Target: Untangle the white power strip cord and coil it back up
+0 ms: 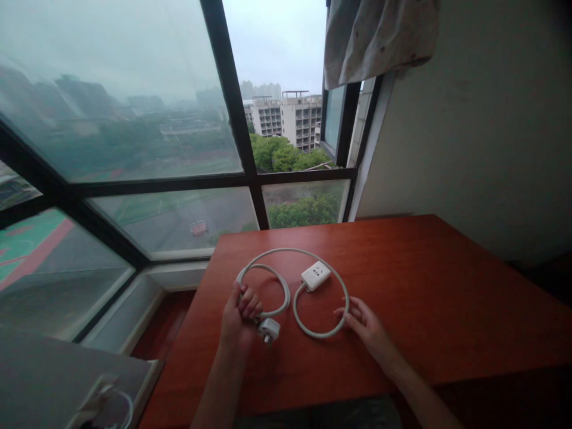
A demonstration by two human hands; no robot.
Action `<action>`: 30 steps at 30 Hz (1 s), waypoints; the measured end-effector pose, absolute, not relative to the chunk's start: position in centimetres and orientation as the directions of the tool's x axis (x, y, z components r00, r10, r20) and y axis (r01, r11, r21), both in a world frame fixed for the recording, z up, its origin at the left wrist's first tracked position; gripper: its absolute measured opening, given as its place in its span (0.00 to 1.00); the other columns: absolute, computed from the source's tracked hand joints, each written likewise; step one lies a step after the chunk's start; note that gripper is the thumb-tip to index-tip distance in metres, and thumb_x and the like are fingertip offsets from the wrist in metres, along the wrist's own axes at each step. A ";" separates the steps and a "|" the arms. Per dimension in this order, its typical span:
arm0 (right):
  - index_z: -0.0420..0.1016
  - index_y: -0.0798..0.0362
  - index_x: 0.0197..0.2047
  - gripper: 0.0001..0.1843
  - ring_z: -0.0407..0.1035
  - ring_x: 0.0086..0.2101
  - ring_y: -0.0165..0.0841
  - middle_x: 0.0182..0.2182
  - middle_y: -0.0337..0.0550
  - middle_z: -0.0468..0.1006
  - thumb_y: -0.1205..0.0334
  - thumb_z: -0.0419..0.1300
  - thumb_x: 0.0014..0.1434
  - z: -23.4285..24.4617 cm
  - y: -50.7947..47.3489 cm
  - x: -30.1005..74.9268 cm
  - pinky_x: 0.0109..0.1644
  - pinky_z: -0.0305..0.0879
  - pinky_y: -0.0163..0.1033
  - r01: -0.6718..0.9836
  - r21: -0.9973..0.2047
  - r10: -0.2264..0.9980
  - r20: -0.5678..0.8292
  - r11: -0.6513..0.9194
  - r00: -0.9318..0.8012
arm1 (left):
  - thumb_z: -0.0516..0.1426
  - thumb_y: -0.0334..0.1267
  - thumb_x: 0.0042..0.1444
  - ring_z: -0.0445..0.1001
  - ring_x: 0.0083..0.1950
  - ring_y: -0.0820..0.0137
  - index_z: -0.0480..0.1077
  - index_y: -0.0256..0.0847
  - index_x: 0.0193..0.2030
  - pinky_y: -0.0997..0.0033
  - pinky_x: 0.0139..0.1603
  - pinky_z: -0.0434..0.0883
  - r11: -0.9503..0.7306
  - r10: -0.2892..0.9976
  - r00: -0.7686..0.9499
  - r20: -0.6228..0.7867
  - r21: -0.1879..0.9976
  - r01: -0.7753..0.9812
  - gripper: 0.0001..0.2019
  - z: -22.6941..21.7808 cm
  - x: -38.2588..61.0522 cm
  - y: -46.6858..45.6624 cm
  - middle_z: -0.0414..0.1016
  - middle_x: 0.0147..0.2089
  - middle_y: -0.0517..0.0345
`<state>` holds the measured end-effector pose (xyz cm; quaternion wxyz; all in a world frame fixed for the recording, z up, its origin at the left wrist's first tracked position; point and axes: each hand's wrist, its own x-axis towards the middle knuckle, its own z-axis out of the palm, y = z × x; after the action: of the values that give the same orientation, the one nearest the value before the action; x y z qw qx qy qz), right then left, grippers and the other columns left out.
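Observation:
A white extension cord [318,336] lies in loose loops over the red-brown table [402,268]. My left hand [243,310] is closed in a fist around the cord, with a small loop by its fingers. Just below those fingers hangs the white plug [269,329], its metal pins pointing down. At the cord's other end, the socket block [316,275] rests tilted on the tabletop, its slots facing up. My right hand [364,322] has the cord between thumb and fingers at the right side of the large loop.
Dark-framed windows [170,185] run along the table's far and left sides, with one pane swung open. A curtain [379,42] hangs at upper right beside a pale wall [469,131]. At lower left a white cable [125,399] comes from a wall outlet.

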<state>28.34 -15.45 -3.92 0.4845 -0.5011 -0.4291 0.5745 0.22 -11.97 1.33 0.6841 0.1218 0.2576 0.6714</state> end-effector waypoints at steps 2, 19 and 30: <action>0.64 0.52 0.50 0.29 0.74 0.41 0.41 0.40 0.49 0.80 0.46 0.66 0.51 -4.2 -16.4 27.8 0.46 0.68 0.45 -0.177 -0.967 0.984 -0.176 -0.180 -0.039 | 0.57 0.38 0.60 0.52 0.14 0.83 0.60 0.38 0.28 0.80 0.15 0.51 0.043 0.980 -0.060 -0.192 0.490 -0.871 0.12 1.3 0.5 -12.0 0.50 0.16 0.73; 0.72 0.48 0.47 0.15 0.70 0.30 0.30 0.40 0.44 0.77 0.54 0.61 0.58 7.6 -12.9 32.3 0.34 0.68 0.37 -0.157 -0.976 0.973 0.119 0.151 0.196 | 0.58 0.48 0.57 0.48 0.16 0.81 0.58 0.40 0.27 0.80 0.17 0.51 -0.073 0.990 -0.140 -0.009 0.815 -0.574 0.17 4.9 3.4 -12.9 0.51 0.17 0.71; 0.69 0.44 0.57 0.23 0.71 0.46 0.43 0.49 0.47 0.75 0.62 0.55 0.58 5.6 -12.1 34.0 0.54 0.65 0.53 0.502 -0.798 0.938 0.330 0.335 -0.101 | 0.60 0.47 0.55 0.48 0.16 0.81 0.58 0.40 0.27 0.81 0.16 0.50 -0.070 0.989 -0.146 -0.011 0.841 -0.536 0.17 5.1 3.3 -13.0 0.51 0.18 0.71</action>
<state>34.02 -12.08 5.62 0.4269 -0.5168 -0.6966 0.2557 3.33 -13.03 5.08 0.5753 0.3094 0.3658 0.6629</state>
